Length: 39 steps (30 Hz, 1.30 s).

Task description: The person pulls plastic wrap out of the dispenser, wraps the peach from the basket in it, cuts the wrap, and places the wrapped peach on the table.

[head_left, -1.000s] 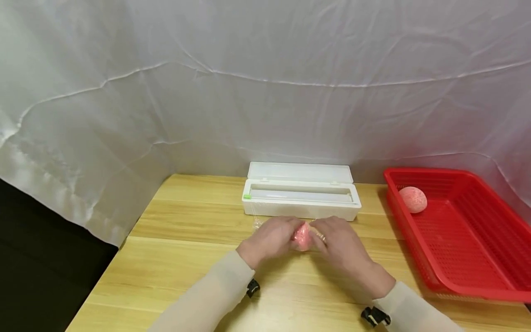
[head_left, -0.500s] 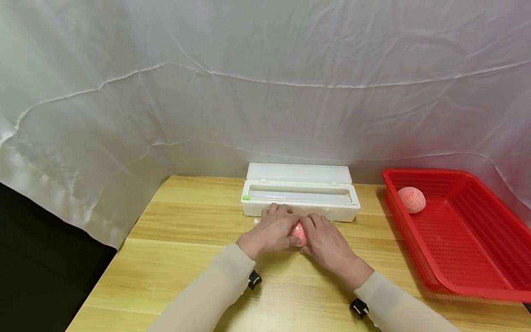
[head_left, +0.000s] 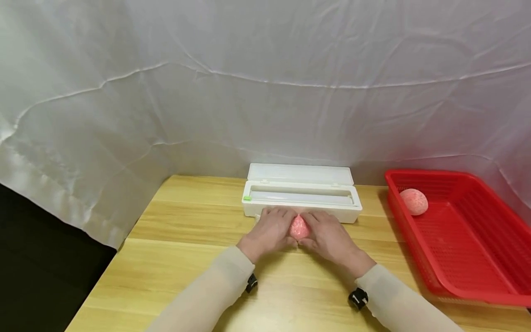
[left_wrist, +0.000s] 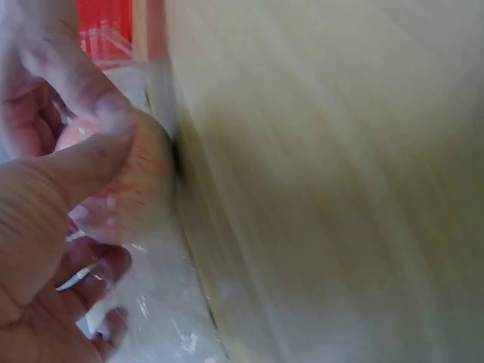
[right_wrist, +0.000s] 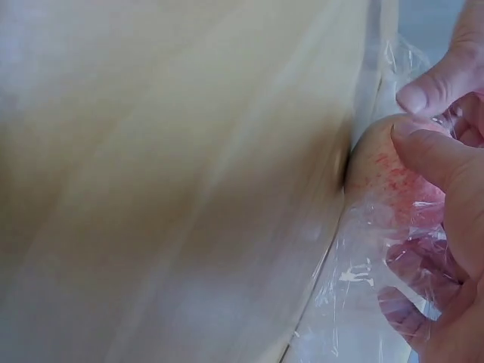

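Note:
Against the front of a white cling film box (head_left: 348, 215), my two hands hold a red-streaked, pale apple (head_left: 299, 227) from either side. My left hand (head_left: 271, 228) has its fingers over the far side and its thumb on the near side. My right hand (head_left: 329, 237) mirrors it, and both thumbs nearly meet on the apple in the wrist views. Clear cling film (right_wrist: 340, 280) lies over and around the apple, bunched under the fingers. In the left wrist view the film (left_wrist: 174, 318) spreads crinkled beside the fruit, low over the wooden table (left_wrist: 325, 189).
The box stands with its lid (head_left: 300, 174) raised, a film roll (head_left: 300, 197) inside and a green slider (head_left: 247, 198) at its left end. At right is a red plastic basket (head_left: 460, 240) holding another pinkish apple (head_left: 414, 202). A grey-white curtain (head_left: 265, 115) hangs behind.
My right hand has come left and closed in round the apple, and both hands have shifted slightly forward with it towards the box. The box and basket stay put.

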Available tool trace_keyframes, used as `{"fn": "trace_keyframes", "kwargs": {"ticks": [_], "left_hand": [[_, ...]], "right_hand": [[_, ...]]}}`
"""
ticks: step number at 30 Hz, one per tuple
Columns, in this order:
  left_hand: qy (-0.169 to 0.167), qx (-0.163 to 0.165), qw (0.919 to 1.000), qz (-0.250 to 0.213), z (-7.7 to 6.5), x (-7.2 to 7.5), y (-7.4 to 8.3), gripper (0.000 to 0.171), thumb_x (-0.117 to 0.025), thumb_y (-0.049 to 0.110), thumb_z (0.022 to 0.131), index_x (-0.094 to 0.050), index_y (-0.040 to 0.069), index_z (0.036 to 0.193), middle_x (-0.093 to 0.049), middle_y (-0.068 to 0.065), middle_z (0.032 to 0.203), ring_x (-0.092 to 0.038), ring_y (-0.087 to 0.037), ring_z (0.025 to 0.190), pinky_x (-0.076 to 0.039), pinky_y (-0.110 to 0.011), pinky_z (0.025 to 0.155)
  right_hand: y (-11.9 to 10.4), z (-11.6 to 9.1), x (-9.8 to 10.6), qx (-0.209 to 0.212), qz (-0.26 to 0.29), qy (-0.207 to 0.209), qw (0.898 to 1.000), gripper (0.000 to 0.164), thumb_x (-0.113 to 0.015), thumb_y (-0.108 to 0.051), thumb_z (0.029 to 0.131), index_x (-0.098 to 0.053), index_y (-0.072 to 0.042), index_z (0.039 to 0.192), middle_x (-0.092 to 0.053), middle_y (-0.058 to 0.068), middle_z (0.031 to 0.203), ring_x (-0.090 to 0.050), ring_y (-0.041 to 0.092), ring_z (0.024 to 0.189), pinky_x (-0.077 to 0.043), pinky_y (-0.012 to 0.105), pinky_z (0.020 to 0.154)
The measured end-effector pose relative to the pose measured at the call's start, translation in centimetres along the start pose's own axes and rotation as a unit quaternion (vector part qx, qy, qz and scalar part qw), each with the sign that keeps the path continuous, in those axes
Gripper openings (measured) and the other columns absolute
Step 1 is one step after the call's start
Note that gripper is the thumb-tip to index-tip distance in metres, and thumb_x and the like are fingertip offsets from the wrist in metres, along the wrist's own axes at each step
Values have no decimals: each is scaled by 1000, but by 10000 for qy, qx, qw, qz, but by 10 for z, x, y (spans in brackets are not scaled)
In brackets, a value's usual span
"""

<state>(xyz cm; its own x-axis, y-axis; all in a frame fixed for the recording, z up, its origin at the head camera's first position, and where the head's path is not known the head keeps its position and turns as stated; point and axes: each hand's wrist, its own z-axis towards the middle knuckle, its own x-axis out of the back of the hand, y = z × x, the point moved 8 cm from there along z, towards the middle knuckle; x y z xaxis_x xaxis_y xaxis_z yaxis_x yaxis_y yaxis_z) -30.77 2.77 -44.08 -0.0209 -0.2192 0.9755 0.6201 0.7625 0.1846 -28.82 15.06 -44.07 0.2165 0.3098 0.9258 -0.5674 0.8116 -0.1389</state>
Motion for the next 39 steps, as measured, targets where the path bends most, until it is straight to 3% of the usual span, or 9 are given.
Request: {"fn": "trace_keyframes", "kwargs": {"ticks": [9, 14, 18, 26, 39], "left_hand": [[146, 146, 9992, -333, 2, -1, -9, 70, -78, 43, 94, -52, 19, 155, -60, 0, 153, -54, -23, 142, -42, -45, 113], [231, 218, 9994, 108, 2, 1, -9, 72, -76, 51, 93, -53, 22, 155, -64, 0, 148, -59, -23, 128, -46, -44, 108], [337, 149, 9981, 492, 1, 2, -8, 72, -75, 56, 93, -55, 21, 154, -65, -2, 141, -55, -22, 123, -47, -43, 107], [471, 64, 9987, 170, -4, -2, -11, 74, -74, 51, 95, -50, 19, 157, -59, -4, 150, -53, -26, 136, -41, -48, 116], [480, 135, 9988, 12, -14, -3, -12, 76, -79, 46, 93, -47, 22, 157, -56, -5, 152, -48, -29, 143, -43, -48, 113]], "right_hand": [[11, 2, -3, -330, 563, -484, 9967, 77, -84, -36, 90, -52, -5, 153, -60, 17, 150, -54, 41, 140, -42, 65, 113], [14, 4, -4, -494, 582, -629, 9951, 75, -83, -34, 92, -52, -6, 154, -60, 17, 151, -54, 42, 140, -43, 67, 110], [17, 4, -4, -674, 644, -600, 9938, 75, -84, -38, 90, -53, -4, 150, -63, 18, 146, -58, 43, 134, -45, 64, 107], [20, 4, -7, -797, 659, -477, 9935, 76, -87, -42, 86, -56, -7, 146, -64, 15, 144, -60, 39, 131, -46, 61, 104], [8, 1, -2, -549, 193, -270, 9979, 79, -89, -52, 80, -55, -12, 138, -64, 14, 137, -60, 38, 127, -49, 55, 97]]}}
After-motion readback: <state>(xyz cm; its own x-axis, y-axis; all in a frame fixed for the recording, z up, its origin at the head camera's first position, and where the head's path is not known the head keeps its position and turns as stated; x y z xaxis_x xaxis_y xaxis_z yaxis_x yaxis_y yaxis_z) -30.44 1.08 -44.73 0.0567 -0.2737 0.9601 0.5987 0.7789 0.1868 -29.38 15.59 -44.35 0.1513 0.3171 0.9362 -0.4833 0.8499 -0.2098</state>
